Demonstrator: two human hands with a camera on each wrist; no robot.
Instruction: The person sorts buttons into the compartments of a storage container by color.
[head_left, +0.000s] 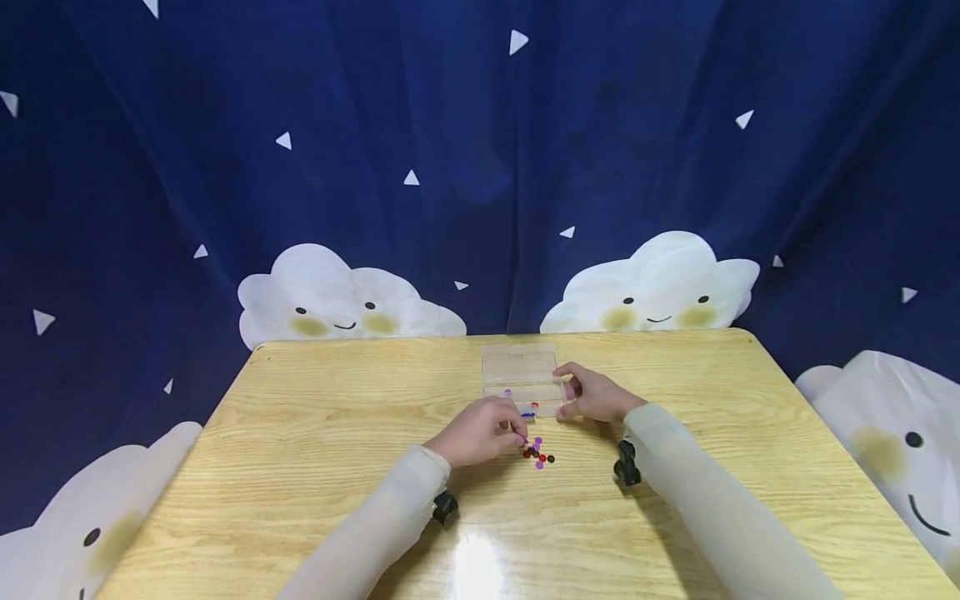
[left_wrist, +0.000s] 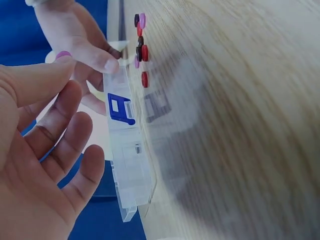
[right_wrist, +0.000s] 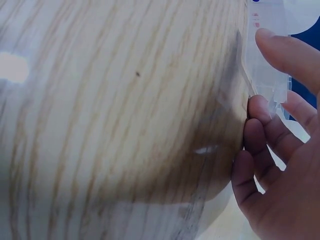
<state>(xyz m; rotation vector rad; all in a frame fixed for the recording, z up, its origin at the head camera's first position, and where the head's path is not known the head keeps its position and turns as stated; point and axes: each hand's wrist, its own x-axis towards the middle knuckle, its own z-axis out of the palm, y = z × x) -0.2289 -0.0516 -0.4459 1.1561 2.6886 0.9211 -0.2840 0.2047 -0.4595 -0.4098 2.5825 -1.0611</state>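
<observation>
My left hand (head_left: 483,429) pinches a small purple button-like disc (left_wrist: 63,54) between thumb and index finger; its other fingers are loosely bent. Just beside it, several purple, red and black discs (head_left: 542,458) lie in a loose cluster on the table. Behind the cluster stands a clear plastic box (head_left: 551,392), its lid (head_left: 517,364) swung back and a blue latch (left_wrist: 120,109) on its front. A purple disc (head_left: 507,392) and a red one (head_left: 535,405) show in the box. My right hand (head_left: 592,393) grips the box's right end, thumb at the front and fingers behind.
The wooden table (head_left: 337,400) carries everything here. Its far edge meets a dark blue curtain (head_left: 480,167) with white triangles and smiling clouds. Each wrist wears a small black device (head_left: 627,464) over a pale sleeve (head_left: 712,500).
</observation>
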